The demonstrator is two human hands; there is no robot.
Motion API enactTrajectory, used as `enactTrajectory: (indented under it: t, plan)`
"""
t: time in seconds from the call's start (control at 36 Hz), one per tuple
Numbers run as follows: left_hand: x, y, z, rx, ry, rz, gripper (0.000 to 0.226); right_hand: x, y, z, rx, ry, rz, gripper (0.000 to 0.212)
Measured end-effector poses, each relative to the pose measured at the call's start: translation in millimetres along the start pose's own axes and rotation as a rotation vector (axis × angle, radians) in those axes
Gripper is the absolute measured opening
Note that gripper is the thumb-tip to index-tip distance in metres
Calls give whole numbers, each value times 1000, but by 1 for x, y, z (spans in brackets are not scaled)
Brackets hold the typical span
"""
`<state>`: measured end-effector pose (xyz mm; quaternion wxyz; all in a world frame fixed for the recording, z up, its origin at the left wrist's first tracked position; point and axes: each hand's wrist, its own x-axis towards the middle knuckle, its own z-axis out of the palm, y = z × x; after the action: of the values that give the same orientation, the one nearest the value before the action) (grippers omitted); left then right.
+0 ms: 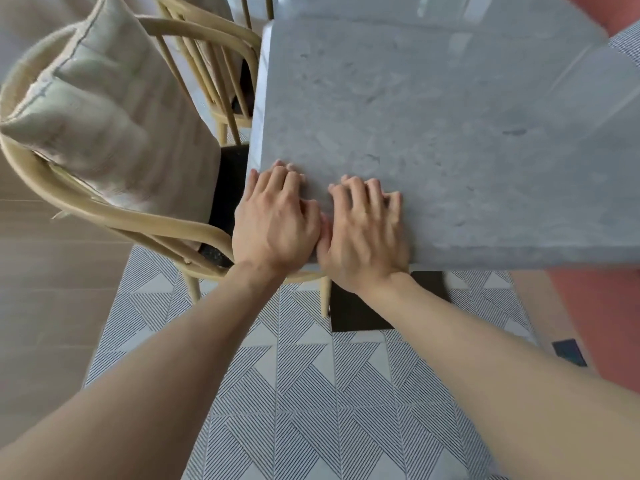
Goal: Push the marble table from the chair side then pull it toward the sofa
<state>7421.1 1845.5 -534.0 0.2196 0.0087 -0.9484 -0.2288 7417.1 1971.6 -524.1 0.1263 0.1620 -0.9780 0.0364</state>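
Both forearms reach in over the patterned rug (294, 393). Left hand (275, 221) and right hand (363, 230) lie side by side at the marble table (433, 133) corner, fingers spread flat, pressing, gripping nothing. Risk: palms skid on polished stone, or the tabletop knocks the cushioned wooden chair (114, 188) just beside it.

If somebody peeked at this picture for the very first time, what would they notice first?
Probably the two hands side by side in the middle, the left hand and the right hand, resting fingers-down on the near corner of the big grey marble table. Next, the pale wooden chair on the left with a puffy cushion on it, tucked close beside the table. Below it all lies a rug with stripy triangle patterns.
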Motion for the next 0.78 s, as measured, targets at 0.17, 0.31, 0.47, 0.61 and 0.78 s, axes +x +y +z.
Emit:
enactTrajectory:
  t: [0.17,0.31,0.47,0.61,0.78]
  plan:
    - [8,-8,-1,0,-17,-1,41,8,-7,3,-22,6,12,45]
    - [13,-12,-3,27,-50,3,48,11,-7,3,-27,-10,25,45]
    - [22,-22,-6,32,-80,28,50,20,-18,3,-16,-54,61,50]
    - [30,-32,-4,16,-59,39,42,29,-25,9,-31,-23,68,48]
    - [29,-30,-7,9,-80,45,38,27,-23,8,-35,-1,69,43]
